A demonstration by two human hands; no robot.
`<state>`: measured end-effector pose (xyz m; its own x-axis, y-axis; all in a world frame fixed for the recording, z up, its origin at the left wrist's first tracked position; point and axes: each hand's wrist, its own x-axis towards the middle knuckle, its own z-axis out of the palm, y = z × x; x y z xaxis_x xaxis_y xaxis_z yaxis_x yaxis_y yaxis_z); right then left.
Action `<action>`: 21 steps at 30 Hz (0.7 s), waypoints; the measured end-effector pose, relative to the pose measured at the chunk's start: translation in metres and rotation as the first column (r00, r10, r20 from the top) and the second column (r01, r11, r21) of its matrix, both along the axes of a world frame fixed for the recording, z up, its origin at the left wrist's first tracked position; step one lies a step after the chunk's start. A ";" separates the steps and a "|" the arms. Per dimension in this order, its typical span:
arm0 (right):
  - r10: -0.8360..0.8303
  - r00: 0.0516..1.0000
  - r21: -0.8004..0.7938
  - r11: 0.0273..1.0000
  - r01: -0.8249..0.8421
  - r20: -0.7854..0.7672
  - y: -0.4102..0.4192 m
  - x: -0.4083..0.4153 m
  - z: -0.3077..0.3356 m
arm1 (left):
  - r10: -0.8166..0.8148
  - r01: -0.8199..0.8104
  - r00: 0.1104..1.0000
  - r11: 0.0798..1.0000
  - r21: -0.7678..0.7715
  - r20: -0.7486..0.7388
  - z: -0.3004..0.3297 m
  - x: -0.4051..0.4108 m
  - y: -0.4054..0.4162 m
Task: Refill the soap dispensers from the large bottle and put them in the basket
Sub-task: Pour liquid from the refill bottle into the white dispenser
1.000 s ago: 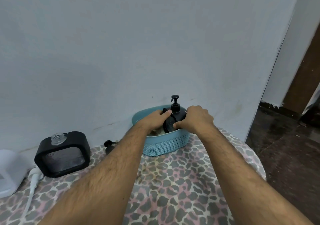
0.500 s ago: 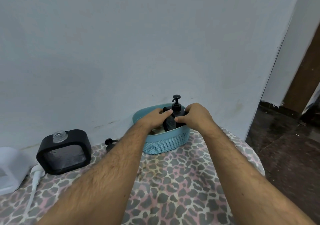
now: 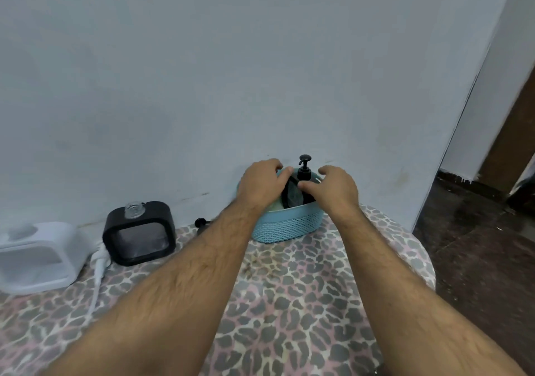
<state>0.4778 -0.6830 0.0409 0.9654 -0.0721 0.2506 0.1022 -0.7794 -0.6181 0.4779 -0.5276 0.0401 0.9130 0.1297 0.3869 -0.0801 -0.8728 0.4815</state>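
Note:
A black soap dispenser [image 3: 293, 196] with its pump head [image 3: 304, 170] on stands inside the teal basket [image 3: 286, 228] by the wall. My left hand [image 3: 262, 186] is at its left side with the thumb against it and the fingers lifted. My right hand [image 3: 333, 190] is at its right side, fingers spread, thumb resting on the dispenser's front. A second black square dispenser [image 3: 139, 232] stands to the left with its glass neck [image 3: 134, 210] uncapped. Its black pump [image 3: 199, 222] lies on the cloth behind my left forearm.
A white square container [image 3: 37, 257] sits at the far left, with a white pump and tube [image 3: 100, 259] lying beside it. The leopard-print cloth [image 3: 289, 303] covers the surface, whose right edge drops to a dark floor [image 3: 477, 259]. The wall is right behind the basket.
Both hands held the dispenser tightly over the basket; now it sits lower in the basket and my fingers have loosened and spread.

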 end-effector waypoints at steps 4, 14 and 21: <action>-0.071 0.968 0.163 0.986 0.031 0.241 0.009 -0.024 -0.001 | -0.055 0.068 0.986 0.994 -0.082 0.156 0.001 -0.059 0.020; 0.260 0.946 0.187 0.937 -0.295 0.191 0.091 -0.156 -0.029 | 0.159 -0.145 0.986 0.963 -0.229 0.048 -0.031 -0.240 0.103; 0.482 0.869 0.162 0.854 -0.494 0.112 0.152 -0.263 -0.050 | 0.271 -0.260 0.963 0.930 -0.259 0.009 -0.053 -0.359 0.147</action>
